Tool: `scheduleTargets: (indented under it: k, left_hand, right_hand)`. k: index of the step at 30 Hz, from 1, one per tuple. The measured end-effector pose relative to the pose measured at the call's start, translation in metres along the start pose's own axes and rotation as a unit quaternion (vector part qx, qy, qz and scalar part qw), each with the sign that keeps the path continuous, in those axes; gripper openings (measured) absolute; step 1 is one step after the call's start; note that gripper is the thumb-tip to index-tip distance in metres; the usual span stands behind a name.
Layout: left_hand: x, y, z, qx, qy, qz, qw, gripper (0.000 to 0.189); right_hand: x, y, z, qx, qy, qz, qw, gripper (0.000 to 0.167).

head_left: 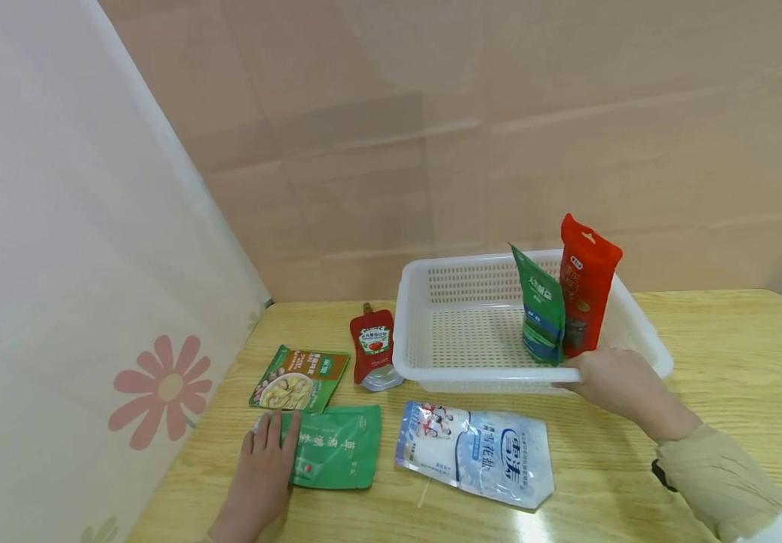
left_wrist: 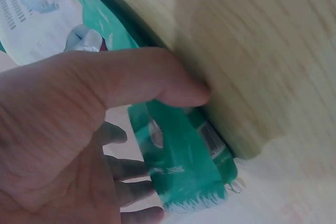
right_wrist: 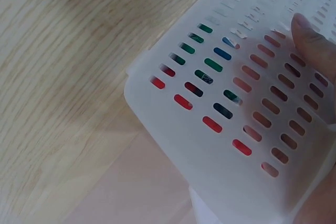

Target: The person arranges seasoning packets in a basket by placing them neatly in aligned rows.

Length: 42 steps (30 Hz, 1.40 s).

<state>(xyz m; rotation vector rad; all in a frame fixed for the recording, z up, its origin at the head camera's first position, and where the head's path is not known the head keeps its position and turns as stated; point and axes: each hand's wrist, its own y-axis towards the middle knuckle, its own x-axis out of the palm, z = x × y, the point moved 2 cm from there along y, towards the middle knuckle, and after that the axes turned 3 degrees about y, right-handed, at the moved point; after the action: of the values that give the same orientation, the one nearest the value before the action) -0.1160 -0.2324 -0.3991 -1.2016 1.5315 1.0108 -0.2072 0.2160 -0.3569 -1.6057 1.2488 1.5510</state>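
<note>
Beige sleeve (head_left: 719, 475) foremost, a person's right hand (head_left: 621, 388) grips the front rim of a white basket (head_left: 479, 377), thumb outside the slotted wall, seemingly to steady it. At the near left of the desk (head_left: 350, 520), the left hand (head_left: 265, 460) rests with straight fingers over the left end of a green pouch (head_left: 343, 449) lying flat, apparently keeping it in place. Inside the basket, toward its right end, a green-and-blue packet (head_left: 543, 309) and a red packet (head_left: 584, 302) stand tilted side by side, probably propping each other. Left of the basket lie a ketchup pouch (head_left: 372, 343) and a brown-and-green packet (head_left: 302, 381); a blue-and-white bag (head_left: 475, 452) lies in front, printed side up, perhaps for easy reading.
</note>
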Motion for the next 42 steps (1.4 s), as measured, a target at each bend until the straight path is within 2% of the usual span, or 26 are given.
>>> scheduleTargets:
  k: [5, 10, 16, 23, 30, 37, 42]
  left_hand:
    - [0.0, 0.001, -0.001, -0.002, -0.021, -0.012, 0.9997, 0.081]
    - [0.003, 0.005, 0.002, -0.006, -0.021, -0.029, 0.9993, 0.077]
    - [0.006, 0.011, 0.008, -0.007, 0.0, -0.03, 0.9995, 0.065]
    - [0.004, 0.012, 0.011, -0.001, 0.045, -0.023, 0.9987, 0.069]
    - [0.001, 0.014, 0.009, 0.005, 0.003, -0.051, 0.9987, 0.064]
    - [-0.002, 0.021, 0.002, 0.014, -0.021, -0.053, 0.9983, 0.052]
    - [-0.001, 0.025, -0.003, 0.014, -0.042, -0.066, 0.9968, 0.051]
  right_hand:
    - [0.0, 0.0, 0.001, -0.002, 0.002, 0.004, 1.0, 0.018]
    - [0.001, 0.0, 0.002, -0.007, 0.003, 0.005, 1.0, 0.018]
    - [0.001, 0.0, 0.002, -0.004, 0.005, 0.001, 1.0, 0.018]
    - [0.001, 0.0, 0.001, 0.002, 0.009, -0.001, 1.0, 0.018]
    - [0.001, 0.0, 0.0, 0.005, 0.004, -0.002, 1.0, 0.018]
    - [0.001, -0.001, 0.001, 0.007, 0.007, -0.002, 0.9999, 0.019]
    - [0.001, 0.0, 0.0, 0.011, 0.01, -0.014, 0.9998, 0.019]
